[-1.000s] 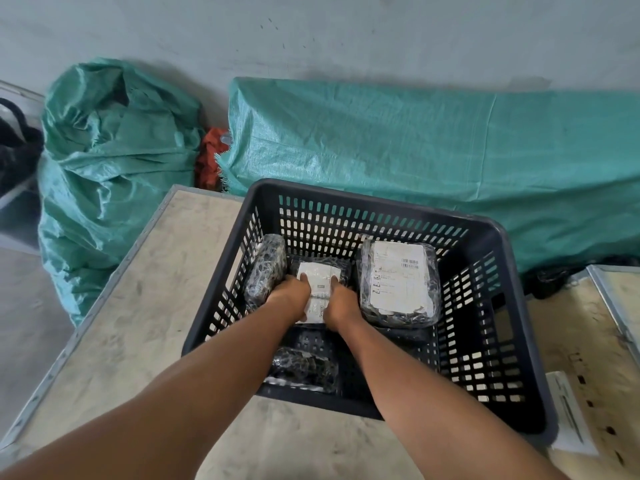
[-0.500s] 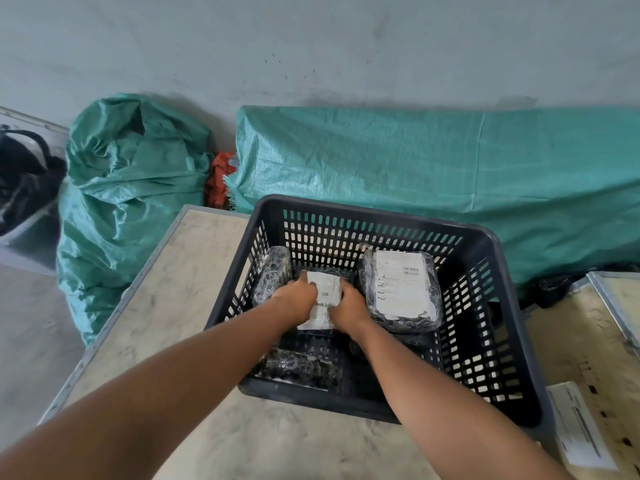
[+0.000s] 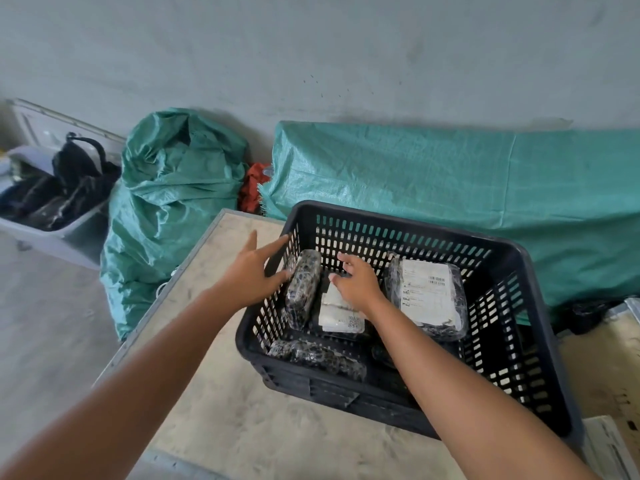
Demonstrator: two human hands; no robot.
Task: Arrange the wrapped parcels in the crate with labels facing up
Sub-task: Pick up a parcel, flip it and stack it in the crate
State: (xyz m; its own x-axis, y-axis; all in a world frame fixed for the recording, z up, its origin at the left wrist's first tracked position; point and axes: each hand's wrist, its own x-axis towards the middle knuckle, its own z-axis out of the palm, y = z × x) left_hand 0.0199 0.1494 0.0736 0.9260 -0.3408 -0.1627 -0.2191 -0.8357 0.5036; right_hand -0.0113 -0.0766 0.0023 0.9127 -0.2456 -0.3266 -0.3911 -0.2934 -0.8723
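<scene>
Crate on desk. Left hand spread, empty, at crate's left wall beside upright parcel. Right hand flat, ungripping, atop middle parcel, label up. Probably light, soft, slippery film; best pinched along long edges.

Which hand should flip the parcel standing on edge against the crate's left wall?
Left, probably. The left hand is open at the crate wall, fingers beside the edge-standing parcel. The right hand rests on the middle labelled parcel.
</scene>
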